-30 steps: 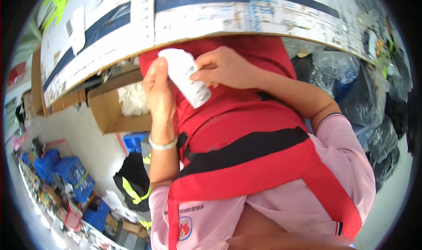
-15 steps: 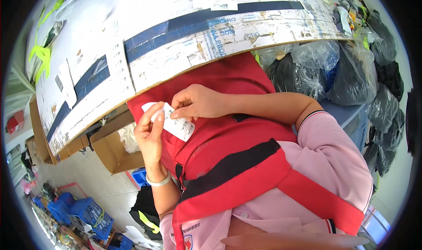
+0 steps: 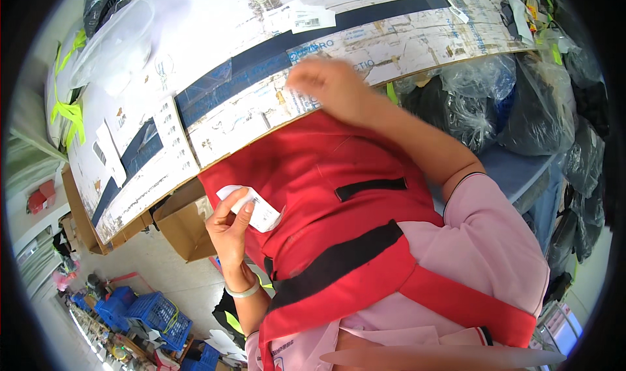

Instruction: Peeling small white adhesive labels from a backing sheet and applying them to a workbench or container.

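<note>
My left hand (image 3: 227, 233) pinches a small curled strip of white labels (image 3: 263, 214) between thumb and fingers, in front of my red apron (image 3: 313, 162). Dark print shows on the strip, and its free end bends toward the right. Over the near edge of the table (image 3: 228, 126) is my right hand (image 3: 332, 87), apart from the left one. Motion smears its fingers, so whether anything small is in them cannot be made out.
White printed slips (image 3: 313, 19) lie on the worn tabletop, another slip (image 3: 109, 152) at its left. A clear plastic bag (image 3: 114, 45) rests far left. Dark bundles in clear bags (image 3: 466, 103) crowd the right. Below the table stands a cardboard box (image 3: 182, 224); blue crates (image 3: 160, 319) are lower left.
My right hand has left the label strip and moved up and to the right, over the table edge. My left hand keeps its hold on the strip.
</note>
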`<action>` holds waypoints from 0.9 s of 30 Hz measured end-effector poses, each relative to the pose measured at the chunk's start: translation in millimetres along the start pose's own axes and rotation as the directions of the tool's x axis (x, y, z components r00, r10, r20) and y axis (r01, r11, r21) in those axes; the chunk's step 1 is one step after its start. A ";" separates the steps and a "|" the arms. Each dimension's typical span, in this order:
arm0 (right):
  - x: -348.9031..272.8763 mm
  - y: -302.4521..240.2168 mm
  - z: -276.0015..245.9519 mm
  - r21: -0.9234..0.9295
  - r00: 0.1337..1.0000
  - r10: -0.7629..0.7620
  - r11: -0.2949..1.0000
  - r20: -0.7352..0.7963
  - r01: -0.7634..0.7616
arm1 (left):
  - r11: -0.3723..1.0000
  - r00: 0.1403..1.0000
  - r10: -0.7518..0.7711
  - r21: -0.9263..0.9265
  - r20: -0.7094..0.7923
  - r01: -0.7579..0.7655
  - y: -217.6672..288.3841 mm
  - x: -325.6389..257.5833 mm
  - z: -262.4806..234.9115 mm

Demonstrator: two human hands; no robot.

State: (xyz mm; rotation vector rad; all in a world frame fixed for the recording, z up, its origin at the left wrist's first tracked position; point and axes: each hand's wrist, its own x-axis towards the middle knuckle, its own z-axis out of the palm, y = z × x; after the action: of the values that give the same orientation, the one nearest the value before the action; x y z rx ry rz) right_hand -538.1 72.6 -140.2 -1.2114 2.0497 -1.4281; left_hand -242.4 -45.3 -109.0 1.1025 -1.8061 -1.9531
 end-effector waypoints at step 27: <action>70.0 86.3 -72.7 -0.231 0.918 -0.298 0.943 -0.262 0.240 | 0.995 0.995 -0.089 0.051 0.042 0.087 15.6 5.1 25.1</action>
State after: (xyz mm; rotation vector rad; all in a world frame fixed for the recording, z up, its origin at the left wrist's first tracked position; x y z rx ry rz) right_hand -666.4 68.6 -174.3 -1.4883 2.3401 -1.6493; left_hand -267.4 -33.1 -97.7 1.1829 -1.8671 -2.0074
